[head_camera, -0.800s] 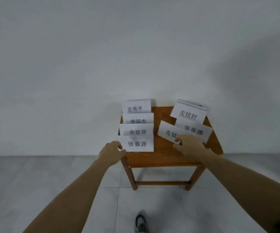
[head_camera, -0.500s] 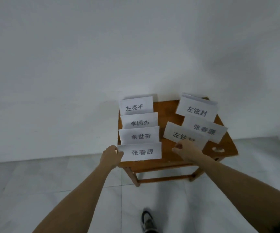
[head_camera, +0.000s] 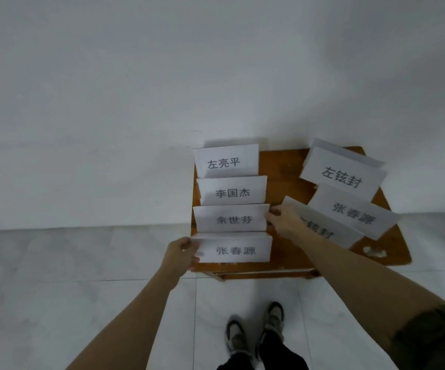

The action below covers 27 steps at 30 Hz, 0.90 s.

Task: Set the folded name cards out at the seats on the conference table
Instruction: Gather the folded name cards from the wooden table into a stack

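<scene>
The right grip [head_camera: 282, 221] had crossed from the loose cards [head_camera: 354, 217] to pinch the third card [head_camera: 232, 218]. The left grip [head_camera: 180, 252] held the nearest card [head_camera: 236, 251], likely straightening the row.

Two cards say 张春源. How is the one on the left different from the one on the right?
The left 张春源 card sits square to the front edge of the table; the right 张春源 card lies slanted. The left hand holds the left card's end; no hand touches the right card. The left card is frontmost in its row; the right card lies between two others. Both are white, with the same name.
</scene>
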Available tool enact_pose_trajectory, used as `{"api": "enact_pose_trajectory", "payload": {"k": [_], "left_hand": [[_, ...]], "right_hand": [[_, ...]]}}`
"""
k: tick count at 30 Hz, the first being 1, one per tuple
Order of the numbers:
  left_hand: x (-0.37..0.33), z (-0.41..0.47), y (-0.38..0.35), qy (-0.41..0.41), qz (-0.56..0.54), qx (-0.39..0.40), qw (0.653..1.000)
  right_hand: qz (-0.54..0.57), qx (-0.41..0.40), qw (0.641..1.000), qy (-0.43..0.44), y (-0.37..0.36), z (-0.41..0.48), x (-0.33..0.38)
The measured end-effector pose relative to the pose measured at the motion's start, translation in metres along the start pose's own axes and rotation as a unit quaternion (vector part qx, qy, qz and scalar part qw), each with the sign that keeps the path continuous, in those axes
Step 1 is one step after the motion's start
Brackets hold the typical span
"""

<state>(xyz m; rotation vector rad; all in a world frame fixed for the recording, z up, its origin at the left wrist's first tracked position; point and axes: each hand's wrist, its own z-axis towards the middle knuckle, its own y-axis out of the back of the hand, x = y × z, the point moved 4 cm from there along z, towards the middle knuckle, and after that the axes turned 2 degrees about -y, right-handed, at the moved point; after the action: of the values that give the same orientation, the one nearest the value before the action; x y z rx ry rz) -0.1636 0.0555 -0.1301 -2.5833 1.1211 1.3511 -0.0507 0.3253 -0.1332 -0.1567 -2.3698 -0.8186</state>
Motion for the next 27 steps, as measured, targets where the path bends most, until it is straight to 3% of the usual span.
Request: {"api": "enact_pose_trajectory", "payload": {"k": [6,10,14,17,27], "left_hand": [[-0.023,-0.015,0.010,-0.019,-0.023,0.018,0.999],[-0.048,-0.015,0.032,-0.035,-0.007,0.022,0.999],[-0.076,-0.019,0.057,-0.045,-0.013,0.053,0.998],[-0.096,-0.021,0.072,-0.052,-0.078,0.071,0.993],[-0.148,0.002,0.100,-0.107,-0.203,0.023,0.973]], "right_hand": [[0.070,0.031,0.997,0.020,-0.001,0.004,0.010],[0.081,0.094,0.990,0.066,0.010,0.004,0.026],[0.014,0.118,0.982,0.148,0.035,0.000,0.065],[-0.018,0.134,0.969,0.205,0.061,-0.003,0.096],[0.121,0.016,0.961,0.247,0.109,0.037,0.187]]}}
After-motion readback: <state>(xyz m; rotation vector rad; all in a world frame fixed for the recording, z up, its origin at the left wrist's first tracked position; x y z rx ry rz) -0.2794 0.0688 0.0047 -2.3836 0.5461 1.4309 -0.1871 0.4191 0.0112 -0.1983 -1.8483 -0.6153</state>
